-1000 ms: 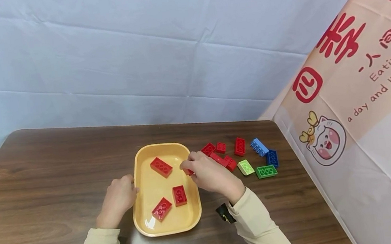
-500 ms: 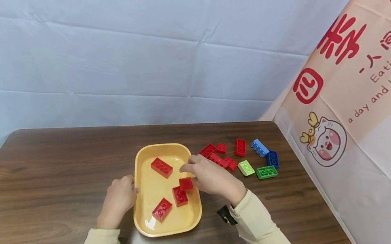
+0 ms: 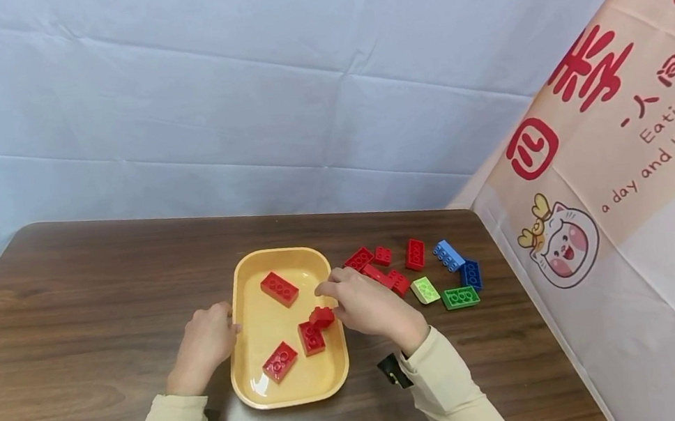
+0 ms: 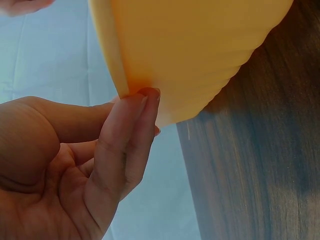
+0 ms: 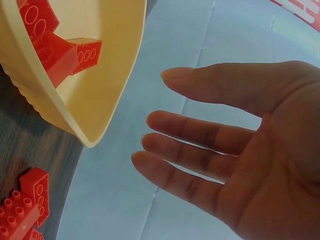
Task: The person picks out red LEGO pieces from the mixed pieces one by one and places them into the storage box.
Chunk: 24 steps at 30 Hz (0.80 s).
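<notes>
My left hand (image 3: 204,345) pinches the left rim of a yellow tray (image 3: 262,318); thumb and fingertips meet on the rim in the left wrist view. Over the tray's right edge, my right hand (image 3: 371,308) holds nothing, its fingers and thumb spread apart in the right wrist view. Just below its fingers, a small red building brick (image 3: 322,318) leans on another red brick (image 3: 312,340) inside the tray. Two more red bricks lie in there, one near the back (image 3: 280,289) and one at the front (image 3: 280,362).
Right of the tray lie several red bricks (image 3: 377,276), a lime brick (image 3: 425,290), a green brick (image 3: 460,296), a light blue brick (image 3: 447,254) and a dark blue brick (image 3: 470,275). A printed cloth (image 3: 627,203) borders the wooden table (image 3: 105,323) on the right.
My right hand has let go of the small red brick, which dropped into the tray and tipped against the brick there. My left hand has stayed on the rim.
</notes>
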Each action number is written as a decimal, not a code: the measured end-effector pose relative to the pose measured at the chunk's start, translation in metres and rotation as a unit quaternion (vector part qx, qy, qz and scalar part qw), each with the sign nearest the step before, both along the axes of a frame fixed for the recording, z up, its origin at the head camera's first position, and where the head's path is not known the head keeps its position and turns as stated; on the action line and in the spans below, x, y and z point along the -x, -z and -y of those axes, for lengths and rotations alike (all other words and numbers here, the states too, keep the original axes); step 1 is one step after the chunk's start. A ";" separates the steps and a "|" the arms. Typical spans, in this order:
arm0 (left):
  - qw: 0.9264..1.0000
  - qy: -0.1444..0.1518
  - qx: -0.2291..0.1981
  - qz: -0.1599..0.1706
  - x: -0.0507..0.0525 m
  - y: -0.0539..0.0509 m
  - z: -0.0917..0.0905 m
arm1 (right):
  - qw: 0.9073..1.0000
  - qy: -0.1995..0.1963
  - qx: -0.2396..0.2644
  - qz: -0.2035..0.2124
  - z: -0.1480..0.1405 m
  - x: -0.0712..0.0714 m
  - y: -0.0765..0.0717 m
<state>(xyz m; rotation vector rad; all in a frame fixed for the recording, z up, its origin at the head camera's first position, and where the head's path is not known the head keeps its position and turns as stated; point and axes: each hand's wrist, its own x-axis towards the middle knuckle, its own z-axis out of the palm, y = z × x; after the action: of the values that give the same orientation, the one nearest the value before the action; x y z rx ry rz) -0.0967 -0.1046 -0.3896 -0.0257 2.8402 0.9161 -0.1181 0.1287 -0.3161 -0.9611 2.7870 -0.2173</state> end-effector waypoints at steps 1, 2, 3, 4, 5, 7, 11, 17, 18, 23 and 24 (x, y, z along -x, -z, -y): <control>1.000 0.000 -0.001 0.000 0.000 0.000 0.000 | 1.000 0.000 0.000 -0.002 0.000 0.000 0.000; 1.000 0.000 -0.001 0.000 0.000 0.000 0.000 | 1.000 -0.002 0.000 -0.004 0.000 0.000 -0.001; 1.000 0.000 -0.001 0.001 0.000 0.000 0.000 | 1.000 -0.003 -0.001 -0.007 -0.001 0.000 -0.001; 1.000 0.000 -0.002 0.001 0.000 0.000 0.000 | 1.000 -0.003 -0.001 -0.008 -0.001 0.000 -0.002; 1.000 0.000 -0.002 0.001 0.000 -0.001 0.000 | 1.000 -0.002 -0.001 -0.009 -0.001 0.000 -0.002; 1.000 0.000 -0.003 0.002 0.000 -0.001 0.000 | 1.000 -0.001 -0.004 -0.008 -0.002 0.000 -0.002; 1.000 0.000 -0.003 0.003 0.000 -0.001 0.000 | 1.000 0.003 -0.004 -0.004 -0.004 0.002 -0.001; 1.000 0.000 -0.001 0.004 0.000 -0.001 0.000 | 1.000 0.010 -0.002 -0.005 -0.012 0.004 -0.002; 1.000 0.000 -0.002 0.005 0.000 -0.001 0.000 | 1.000 0.014 -0.003 -0.004 -0.013 0.004 -0.002; 1.000 0.001 -0.003 0.007 0.000 -0.001 0.000 | 0.999 0.041 0.002 0.001 -0.022 0.006 -0.006; 1.000 0.001 -0.004 0.007 0.001 -0.001 0.000 | 0.999 0.047 0.005 0.002 -0.024 0.006 -0.006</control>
<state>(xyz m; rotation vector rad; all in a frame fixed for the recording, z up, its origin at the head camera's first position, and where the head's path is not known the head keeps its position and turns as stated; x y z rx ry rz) -0.0973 -0.1048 -0.3886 -0.0292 2.8228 0.9226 -0.1244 0.1528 -0.3101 -0.8326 2.8321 -0.2450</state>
